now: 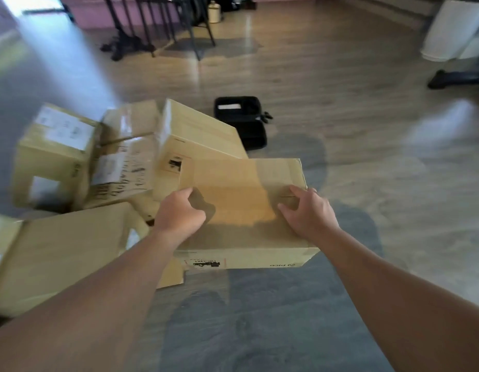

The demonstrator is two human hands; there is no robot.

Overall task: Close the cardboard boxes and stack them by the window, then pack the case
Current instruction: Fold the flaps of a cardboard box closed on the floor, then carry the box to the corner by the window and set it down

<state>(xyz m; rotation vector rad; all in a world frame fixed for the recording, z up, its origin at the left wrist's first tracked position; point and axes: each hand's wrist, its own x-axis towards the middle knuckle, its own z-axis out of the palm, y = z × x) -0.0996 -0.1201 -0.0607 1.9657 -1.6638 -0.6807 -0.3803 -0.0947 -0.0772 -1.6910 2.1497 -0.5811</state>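
Note:
A closed tan cardboard box (pixel 241 210) lies in front of me on the floor, its top flaps down. My left hand (pixel 179 214) rests on the left part of its top with fingers curled under. My right hand (pixel 305 213) presses on the right part, fingers bent and spread over the flap. Several other cardboard boxes (pixel 125 162) stand jumbled to the left, one (pixel 58 253) with an open flap near my left forearm. An open black case (pixel 243 119) lies on the floor behind the boxes.
Wooden floor stretches ahead and to the right. Black chair and table legs (pixel 157 25) stand at the back left. A white appliance (pixel 458 28) is at the far right, with a dark shoe (pixel 447 79) below it. A grey rug (pixel 259 304) lies under me.

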